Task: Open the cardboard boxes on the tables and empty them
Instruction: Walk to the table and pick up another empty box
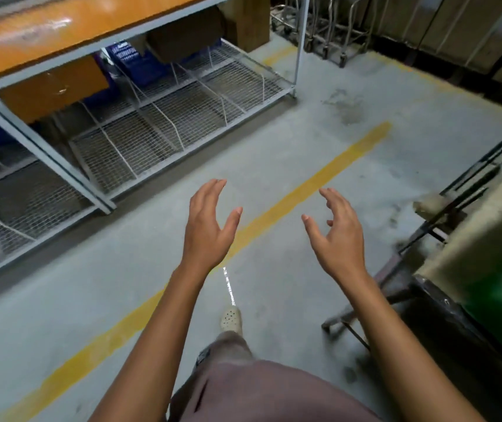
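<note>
My left hand (210,222) and my right hand (336,231) are both held out in front of me above the grey floor, palms facing each other, fingers loosely spread. Neither hand holds anything. A brown cardboard box (52,86) sits on the lower level under the orange table (61,28) at the upper left. Another dark cardboard box (186,41) lies further back under the same table. No box lies within reach of my hands.
A wire-mesh shelf (164,123) with dividers runs under the table. A yellow line (304,190) crosses the floor diagonally. A blurred cart with a green side (487,269) stands at the right. Metal trolleys (329,28) are parked at the back. My foot (231,319) is mid-step.
</note>
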The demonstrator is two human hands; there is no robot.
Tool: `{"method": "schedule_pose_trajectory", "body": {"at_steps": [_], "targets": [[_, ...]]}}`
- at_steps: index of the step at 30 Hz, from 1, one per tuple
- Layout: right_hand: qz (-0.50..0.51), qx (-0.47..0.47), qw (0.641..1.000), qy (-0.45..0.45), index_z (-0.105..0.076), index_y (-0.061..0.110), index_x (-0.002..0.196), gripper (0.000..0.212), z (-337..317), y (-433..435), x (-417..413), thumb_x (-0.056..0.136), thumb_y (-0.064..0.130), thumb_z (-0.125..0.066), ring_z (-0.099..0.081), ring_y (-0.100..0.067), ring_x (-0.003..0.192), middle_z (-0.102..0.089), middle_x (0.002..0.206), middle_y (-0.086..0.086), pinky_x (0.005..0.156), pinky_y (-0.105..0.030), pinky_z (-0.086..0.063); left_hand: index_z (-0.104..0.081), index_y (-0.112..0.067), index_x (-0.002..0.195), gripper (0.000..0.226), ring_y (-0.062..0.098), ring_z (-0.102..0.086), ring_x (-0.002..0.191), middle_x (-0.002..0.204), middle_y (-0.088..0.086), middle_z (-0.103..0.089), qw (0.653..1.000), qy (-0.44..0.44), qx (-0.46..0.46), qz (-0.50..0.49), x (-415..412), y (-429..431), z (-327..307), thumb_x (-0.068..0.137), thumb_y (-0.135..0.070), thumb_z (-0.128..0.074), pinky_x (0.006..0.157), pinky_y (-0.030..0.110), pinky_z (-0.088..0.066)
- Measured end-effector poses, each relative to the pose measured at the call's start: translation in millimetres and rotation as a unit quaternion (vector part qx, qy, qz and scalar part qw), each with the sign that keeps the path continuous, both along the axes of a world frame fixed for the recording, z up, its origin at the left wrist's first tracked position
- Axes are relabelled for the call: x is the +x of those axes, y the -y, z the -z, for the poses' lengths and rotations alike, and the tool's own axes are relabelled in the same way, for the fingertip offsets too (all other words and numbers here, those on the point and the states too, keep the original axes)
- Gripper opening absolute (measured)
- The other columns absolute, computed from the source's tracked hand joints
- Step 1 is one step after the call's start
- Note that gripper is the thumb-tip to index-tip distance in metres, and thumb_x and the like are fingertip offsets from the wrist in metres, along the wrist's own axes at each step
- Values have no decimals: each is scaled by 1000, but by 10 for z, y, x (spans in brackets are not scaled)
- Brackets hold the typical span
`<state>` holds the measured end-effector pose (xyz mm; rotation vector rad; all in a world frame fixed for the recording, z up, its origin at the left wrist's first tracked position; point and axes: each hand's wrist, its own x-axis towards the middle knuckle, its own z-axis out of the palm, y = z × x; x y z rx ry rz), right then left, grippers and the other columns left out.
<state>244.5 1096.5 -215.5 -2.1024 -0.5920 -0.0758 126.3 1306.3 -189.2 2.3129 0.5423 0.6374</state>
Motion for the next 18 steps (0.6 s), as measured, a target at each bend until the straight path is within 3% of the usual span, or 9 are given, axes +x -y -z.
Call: {"method": "schedule_pose_trajectory", "body": {"at_steps": [8,16,18], "targets": [[108,11,994,2,-51,17,142,63,-192,-827,1191,88,49,-54,-51,-26,130,-49,149,-5,100,-53,-49,-48,-15,145,55,19,-35,143,151,4,-45,993,-4,10,121,1670,-941,-192,95,-37,-57,110,4,-14],[203,28,979,5,-50,18,142,65,-85,-960,2843,87,53,-52,-51,-26,130,-49,148,-4,99,-53,-50,-48,-12,144,55,21,-36,142,151,8,-44,978,26,22,207,3712,-1170,-165,95,-32,-59,113,8,-16],[226,42,973,10,-51,16,142,66,-49,-917,3382,87,53,-53,-52,-27,129,-50,146,-5,98,-53,-50,-49,-10,144,55,22,-36,142,150,9,-45,973,33,29,226,4347,-1122,-143,95,-32,-59,116,15,-20]]}}
